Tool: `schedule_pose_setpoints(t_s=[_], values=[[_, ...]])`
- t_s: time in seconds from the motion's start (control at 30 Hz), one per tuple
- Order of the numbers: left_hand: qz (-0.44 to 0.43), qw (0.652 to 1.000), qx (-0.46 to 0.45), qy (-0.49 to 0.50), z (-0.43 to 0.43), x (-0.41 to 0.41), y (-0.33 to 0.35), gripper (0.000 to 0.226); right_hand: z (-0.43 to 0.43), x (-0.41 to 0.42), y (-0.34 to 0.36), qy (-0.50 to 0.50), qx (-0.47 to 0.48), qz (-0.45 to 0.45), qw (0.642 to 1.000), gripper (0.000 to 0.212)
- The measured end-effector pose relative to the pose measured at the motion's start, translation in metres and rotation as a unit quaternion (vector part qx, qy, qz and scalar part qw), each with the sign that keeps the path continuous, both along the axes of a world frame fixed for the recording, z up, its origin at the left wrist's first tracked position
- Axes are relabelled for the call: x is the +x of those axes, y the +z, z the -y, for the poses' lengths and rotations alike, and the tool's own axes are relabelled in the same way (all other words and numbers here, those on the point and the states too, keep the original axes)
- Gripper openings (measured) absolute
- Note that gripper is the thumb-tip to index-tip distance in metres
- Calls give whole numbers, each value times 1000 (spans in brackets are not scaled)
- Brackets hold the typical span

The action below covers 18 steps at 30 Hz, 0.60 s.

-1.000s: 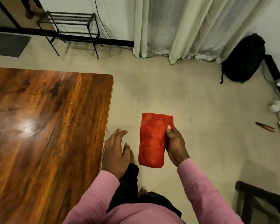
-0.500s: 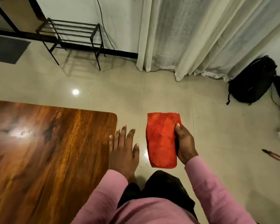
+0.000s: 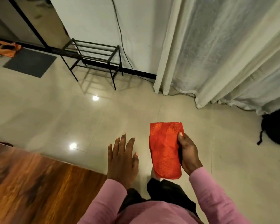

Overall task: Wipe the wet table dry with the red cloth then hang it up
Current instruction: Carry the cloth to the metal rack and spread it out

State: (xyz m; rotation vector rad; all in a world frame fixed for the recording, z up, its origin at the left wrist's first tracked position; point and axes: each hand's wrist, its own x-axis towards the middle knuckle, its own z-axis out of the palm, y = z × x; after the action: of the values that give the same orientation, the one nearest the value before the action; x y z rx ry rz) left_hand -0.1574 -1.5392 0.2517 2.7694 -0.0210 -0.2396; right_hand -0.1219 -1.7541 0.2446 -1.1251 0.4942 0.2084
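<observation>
Pink-sleeved right hand (image 3: 188, 152) clamped on the folded red cloth (image 3: 165, 151), thumb on top, fingers curled under its right edge. Left hand (image 3: 122, 159) flat and spread beside it, holding nothing. Apparently the carry toward hanging. Best done so: hold the pinch firm, bring in the free hand, shake the fold open, drape evenly over a top bar of the black rack (image 3: 94, 59). Cloth in mid-air, nearer than the rack and to its right; wooden table (image 3: 39, 183) nearer too, to its left. Long axis running away from the body, far short edge toward the curtain (image 3: 225, 54) right of the rack.
</observation>
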Motion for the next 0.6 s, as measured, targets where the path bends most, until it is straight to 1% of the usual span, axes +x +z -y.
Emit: schedule_pose_setpoints(t_s=[0.13,0.2,0.27,0.33,0.4,0.43,0.47,0.53,0.6], values=[[6,999,2,32,9,62,1,57,3,75,3,69,-13,-9,997,35],[22,998,-5,59,8,89,2,56,-4,111,3,91,-12,-1,996,38],[13,997,-4,82,5,115,2,55,-14,144,6,128,-24,9,991,36],[22,994,-21,109,-3,139,2,47,-28,175,10,160,-33,9,987,32],[57,985,-61,153,-15,165,3,30,-43,205,13,174,-34,9,984,30],[60,980,-77,174,-22,179,3,28,-51,221,14,180,-35,15,983,30],[56,977,-87,186,-31,195,2,30,-60,237,14,184,-38,22,982,31],[42,976,-91,195,-52,229,-3,43,-82,270,15,189,-49,29,980,31],[13,983,-67,171,-79,261,-10,53,-108,301,16,189,-57,24,980,32]])
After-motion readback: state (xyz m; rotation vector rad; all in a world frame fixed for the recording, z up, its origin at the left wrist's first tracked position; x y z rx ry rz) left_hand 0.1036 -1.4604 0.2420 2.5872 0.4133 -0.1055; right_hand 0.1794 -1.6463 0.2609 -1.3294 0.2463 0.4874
